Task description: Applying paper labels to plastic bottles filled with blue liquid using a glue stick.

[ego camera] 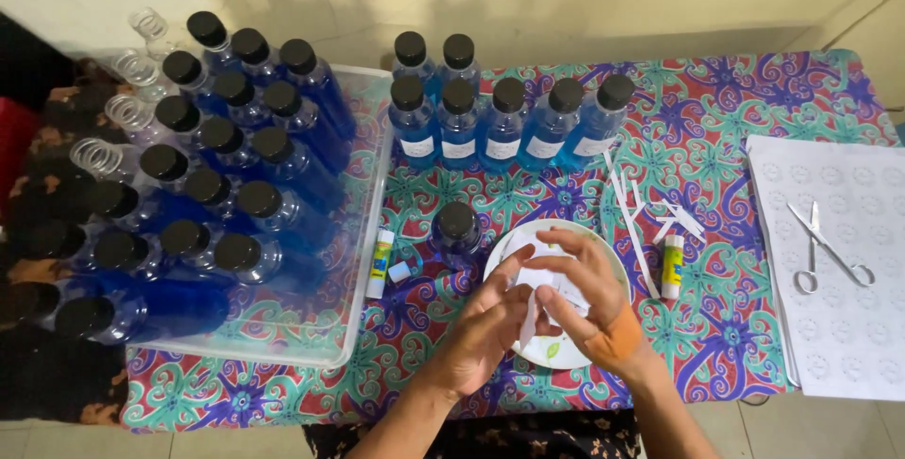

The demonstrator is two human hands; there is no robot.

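My left hand (485, 327) and my right hand (584, 294) meet over a white plate (554, 351) near the table's front edge. Both pinch a small white paper label (535, 280) between the fingertips. Just left of the plate stands a single blue bottle (457, 233) with a black cap. A row of blue bottles with white labels (504, 129) stands at the back of the table. Thin white paper strips (641, 219) lie to the right of the plate.
A clear plastic bin (363, 261) at the left holds several blue capped bottles. One glue stick (381, 263) with its loose cap lies by the bin, another (672, 266) right of the plate. Scissors (828, 250) rest on white label sheets (834, 327) at the right.
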